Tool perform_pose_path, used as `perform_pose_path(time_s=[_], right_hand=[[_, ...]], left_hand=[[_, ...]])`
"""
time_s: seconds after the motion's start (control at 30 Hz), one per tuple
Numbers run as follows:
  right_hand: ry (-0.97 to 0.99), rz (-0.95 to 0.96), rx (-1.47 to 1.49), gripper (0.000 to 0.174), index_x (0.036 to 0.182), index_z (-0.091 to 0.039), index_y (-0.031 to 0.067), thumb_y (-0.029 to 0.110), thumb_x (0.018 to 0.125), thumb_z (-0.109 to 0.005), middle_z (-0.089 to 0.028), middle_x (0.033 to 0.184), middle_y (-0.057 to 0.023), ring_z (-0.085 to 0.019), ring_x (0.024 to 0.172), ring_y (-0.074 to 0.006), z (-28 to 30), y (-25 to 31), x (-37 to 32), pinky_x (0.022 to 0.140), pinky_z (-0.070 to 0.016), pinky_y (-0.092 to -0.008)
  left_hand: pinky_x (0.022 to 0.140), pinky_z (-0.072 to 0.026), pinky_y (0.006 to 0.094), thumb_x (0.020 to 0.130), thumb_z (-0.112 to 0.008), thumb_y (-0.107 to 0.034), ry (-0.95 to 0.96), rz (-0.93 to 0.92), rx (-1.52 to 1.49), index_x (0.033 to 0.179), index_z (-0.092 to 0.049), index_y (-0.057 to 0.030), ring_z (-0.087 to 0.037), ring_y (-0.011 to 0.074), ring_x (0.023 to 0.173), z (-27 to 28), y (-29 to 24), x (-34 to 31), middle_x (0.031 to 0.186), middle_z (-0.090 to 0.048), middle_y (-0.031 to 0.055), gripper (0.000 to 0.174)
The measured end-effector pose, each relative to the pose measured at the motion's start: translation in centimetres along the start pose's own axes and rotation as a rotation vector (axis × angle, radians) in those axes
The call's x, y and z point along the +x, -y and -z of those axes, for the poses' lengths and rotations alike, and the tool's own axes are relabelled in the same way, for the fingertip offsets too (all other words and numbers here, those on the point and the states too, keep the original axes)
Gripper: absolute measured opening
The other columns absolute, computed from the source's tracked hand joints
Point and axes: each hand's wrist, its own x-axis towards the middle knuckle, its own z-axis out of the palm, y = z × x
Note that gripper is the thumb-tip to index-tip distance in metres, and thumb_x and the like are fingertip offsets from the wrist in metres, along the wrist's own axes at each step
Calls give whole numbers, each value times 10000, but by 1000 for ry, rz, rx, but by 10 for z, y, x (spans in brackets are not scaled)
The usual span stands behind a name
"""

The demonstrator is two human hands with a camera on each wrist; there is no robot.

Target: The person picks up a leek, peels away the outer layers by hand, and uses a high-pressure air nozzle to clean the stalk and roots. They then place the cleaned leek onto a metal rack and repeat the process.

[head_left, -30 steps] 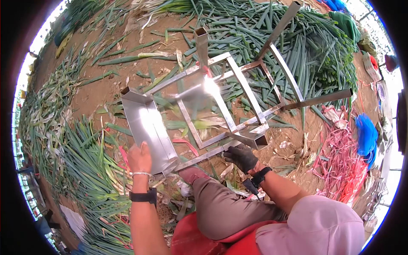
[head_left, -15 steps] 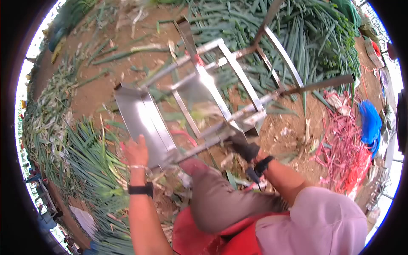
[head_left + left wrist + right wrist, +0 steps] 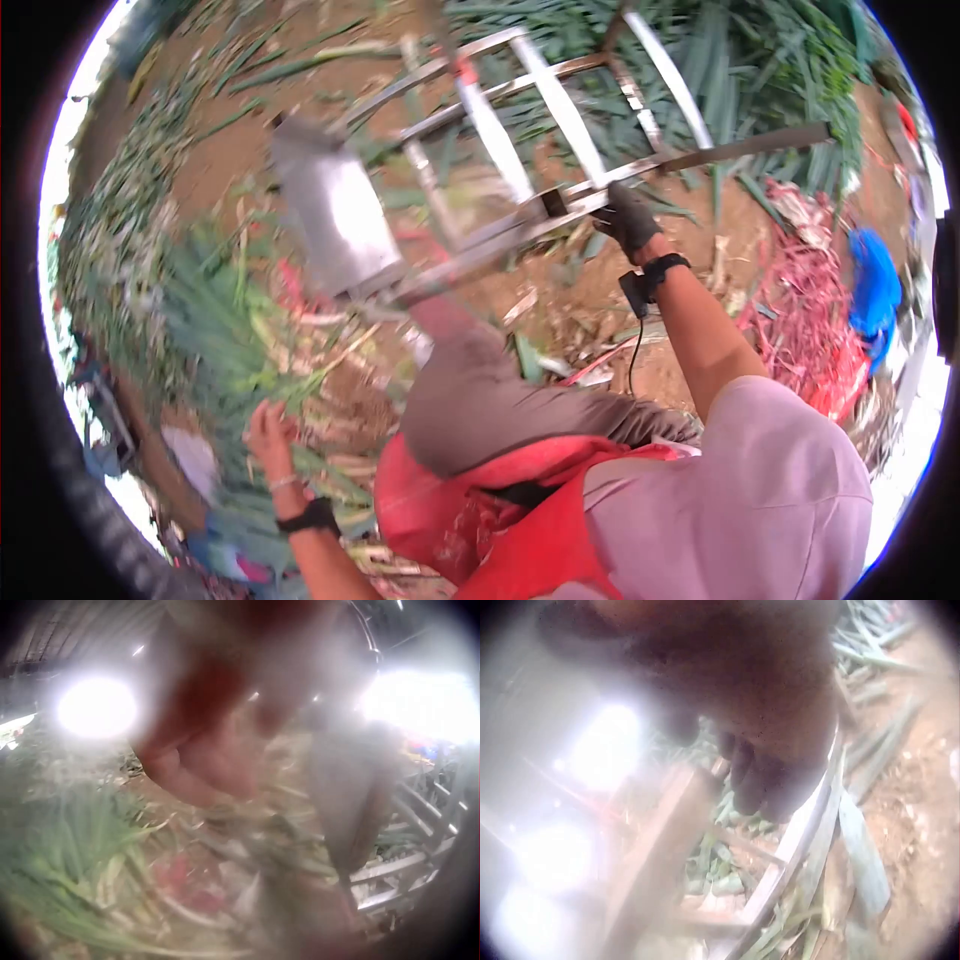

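A metal frame (image 3: pixel 573 120) of square tubing, with crossbars, protruding legs and a shiny sheet-metal panel (image 3: pixel 335 205) at its left end, stands over the ground before me. My right hand (image 3: pixel 628 222), in a dark glove, grips the frame's near rail right of the middle; the right wrist view shows its fingers (image 3: pixel 769 784) bent over the rail, partly blurred. My left hand (image 3: pixel 270 435) is bare and away from the frame, over the green onions at lower left, fingers loosely bent with nothing in them. The left wrist view is hazy, with the panel (image 3: pixel 352 795) to the right.
Cut green onions (image 3: pixel 215 315) lie to the left, and a large pile (image 3: pixel 770 75) is at the back right. Pink twine (image 3: pixel 795 290) and a blue bundle (image 3: pixel 874 285) lie at right. My bent leg (image 3: pixel 465 385) is close below the frame.
My left hand has come off the metal panel and moved down and left. My right hand has shifted right and forward along the near rail. The frame appears higher and tilted differently.
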Motion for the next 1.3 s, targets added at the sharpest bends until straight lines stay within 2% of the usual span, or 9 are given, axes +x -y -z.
perform_pose_path(time_s=[0.13,0.3,0.43,0.83,1.0,1.07,1.13,1.2,1.3], right_hand=[[114,59,315,267,1141,-527,175,299,911,-583,-600,1005,1,-601,915,-164,-22,-51,9,736,-489,-368],[143,54,503,323,1199,-488,176,209,892,-581,-552,1108,2,-552,1018,-188,-36,-51,-7,820,-455,-434],[101,29,533,363,1228,-464,187,134,881,-559,-562,1104,-7,-562,1013,-202,-39,-51,-7,844,-448,-458],[22,52,522,431,1228,-443,145,144,839,-627,-577,1095,-50,-594,971,-226,-36,-45,-13,794,-491,-440],[-413,385,-508,649,1304,-443,33,347,793,-691,-601,1078,-129,-598,958,-286,-13,-27,20,825,-482,-390],[-301,538,-852,654,1311,-442,9,368,809,-656,-590,1153,-192,-586,1009,-351,-13,-5,39,867,-464,-404],[-124,226,-1292,542,1274,-492,52,397,862,-566,-594,1142,-205,-570,1041,-345,-29,21,49,903,-436,-412],[314,519,-1377,471,1193,-554,66,427,892,-525,-602,1151,-217,-580,1038,-393,70,-30,132,854,-464,-440],[270,389,-1737,445,1239,-528,46,317,888,-553,-585,1203,-179,-569,1101,-351,-1,25,80,885,-471,-419]], left_hand=[[863,-454,338,915,-567,-319,94,-33,-148,1375,-382,-71,-576,224,1074,-73,-37,-15,1254,-546,76,554],[823,-466,326,909,-598,-350,345,-263,-238,1358,-402,-52,-554,163,985,-175,-112,1,1144,-554,99,573],[693,-502,273,915,-584,-317,223,-341,-142,1123,-539,-4,-580,158,869,-194,-119,2,1042,-574,100,379],[693,-529,303,910,-575,-251,176,-221,-186,1188,-495,12,-583,178,902,-202,-115,-5,1079,-579,113,391],[784,-512,308,922,-561,-235,102,-293,-189,1345,-400,-19,-569,200,1017,-179,-108,-13,1196,-553,140,501],[896,-468,320,924,-568,-234,136,-446,-91,1373,-381,-28,-550,241,1112,-148,-67,11,1229,-547,154,528],[981,-409,341,916,-581,-241,25,-455,-119,1318,-452,-18,-547,268,1150,-121,-75,-31,1251,-552,164,477],[976,-417,349,904,-588,-243,-44,-494,199,1240,-535,-16,-583,249,1102,-61,-39,-73,1197,-600,170,409],[950,-443,354,887,-597,-238,-176,-376,198,1185,-587,-34,-613,220,1053,-2,16,-125,1085,-656,159,361]])
